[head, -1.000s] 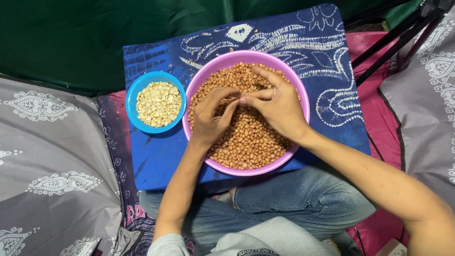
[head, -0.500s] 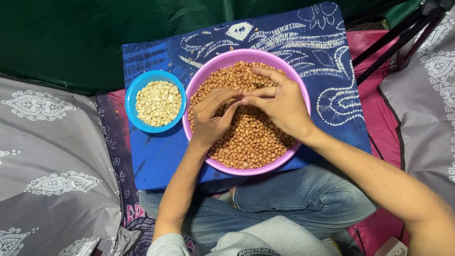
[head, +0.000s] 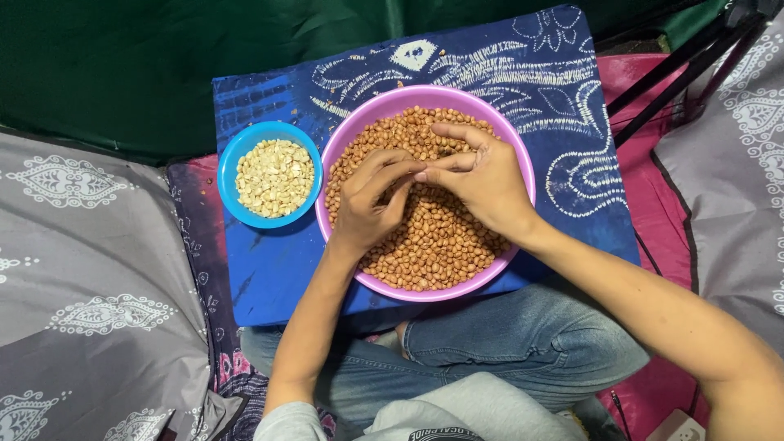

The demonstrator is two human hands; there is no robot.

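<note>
Head view, looking straight down: left hand and right hand together over a purple bowl heaped with red-brown skinned peanuts. Fingertips of both meeting near the bowl's middle, pinched narrow, possibly on a single peanut, too small to tell. Just left of it, almost touching, a smaller blue bowl filled with pale peeled peanuts. Both bowls resting on a blue patterned cloth spread over a low worktop. Jeans-clad knees below, grey patterned cushions on either side.
</note>
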